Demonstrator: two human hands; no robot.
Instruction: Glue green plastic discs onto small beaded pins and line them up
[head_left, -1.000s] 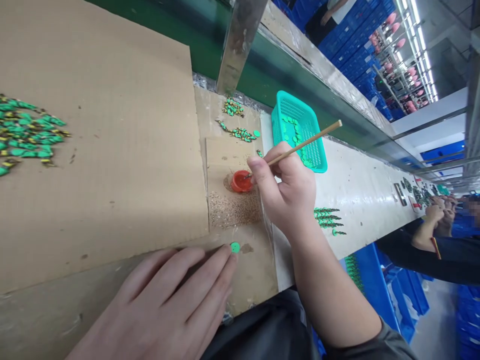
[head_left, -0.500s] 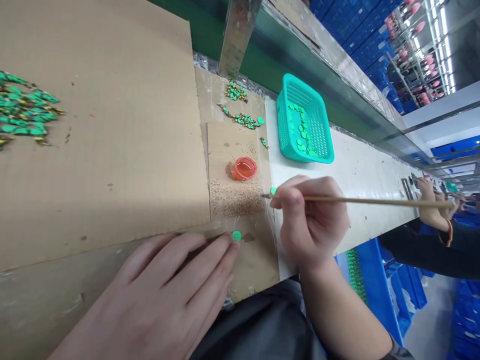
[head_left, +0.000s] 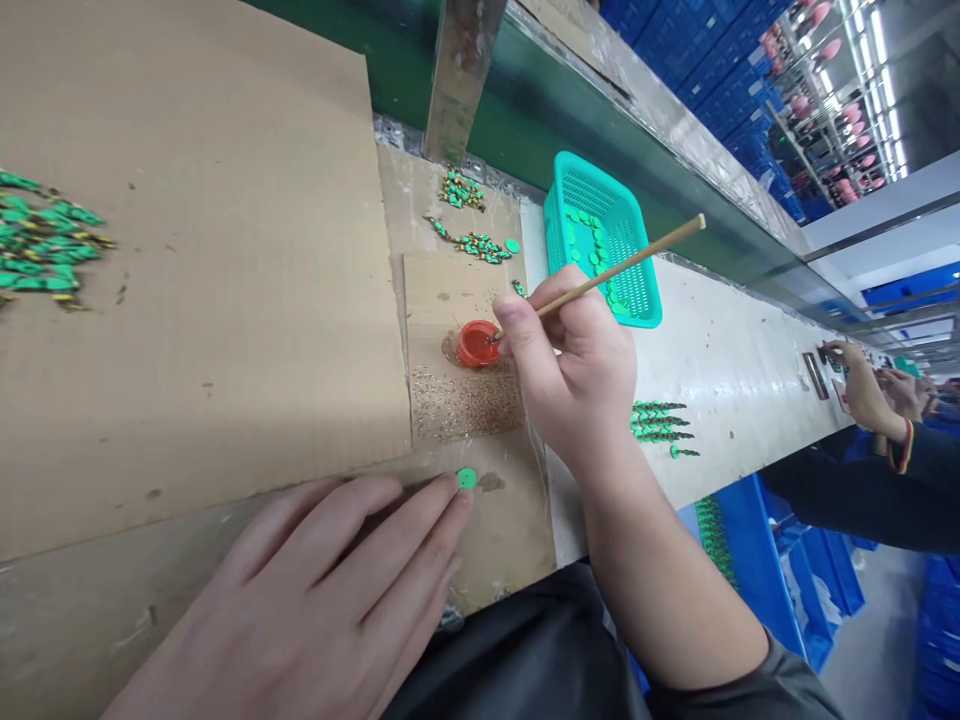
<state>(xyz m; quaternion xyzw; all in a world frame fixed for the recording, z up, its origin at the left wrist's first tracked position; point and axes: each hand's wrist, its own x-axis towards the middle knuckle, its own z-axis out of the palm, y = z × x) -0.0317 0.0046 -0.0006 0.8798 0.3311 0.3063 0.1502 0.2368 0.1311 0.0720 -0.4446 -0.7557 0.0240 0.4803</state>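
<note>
My right hand (head_left: 577, 375) is closed around a thin wooden brush (head_left: 622, 268), its tip dipped in a small red paint cup (head_left: 477, 343) on a cardboard piece. My left hand (head_left: 315, 600) lies flat on the bench with fingers stretched out, its fingertips touching a small green disc (head_left: 466, 478). Below the cup is a patch of tiny gold beads (head_left: 465, 402). A row of painted green pieces (head_left: 660, 425) lies to the right of my right wrist.
A teal basket (head_left: 637, 290) holding green discs stands beyond my right hand. More green and gold pieces lie at the far left (head_left: 41, 245) and behind the cup (head_left: 472, 240). A large cardboard sheet (head_left: 210, 280) covers the bench. Another person's hands (head_left: 862, 385) work farther right.
My right hand swung the brush away to the right of the beads half a second ago, then returned and dipped its tip in the red cup. My left hand stayed on the disc.
</note>
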